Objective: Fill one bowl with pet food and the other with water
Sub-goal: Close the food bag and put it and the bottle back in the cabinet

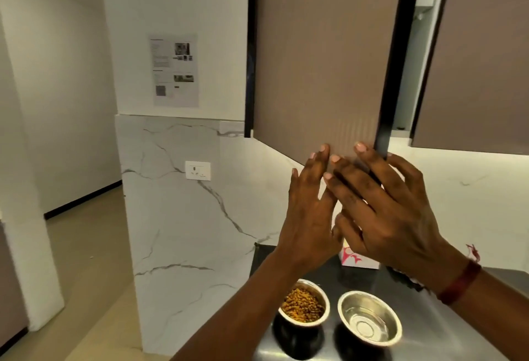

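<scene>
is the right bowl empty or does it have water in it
Has water: the right bowl shows a clear shallow pool over its base.

Found two bowls side by side on the table (429,317), near its left end: the food bowl (303,323) at left with pet food (303,305) in it, the water bowl (352,300) just to its right with water (365,327) in it, not touching. Noted a box (359,260) farther back on the table, behind the bowls, partly hidden by the right hand (395,217). Saw both hands raised above the bowls, the left hand (310,212) beside the right, fingers (363,154) overlapped, before the lower edge of a cabinet door (323,60) overhead. Noted a second cabinet door (481,74) to its right. Found a wall column (177,217) left of the table, a socket (197,170) on it, a paper sheet (173,70) above the socket.
</scene>
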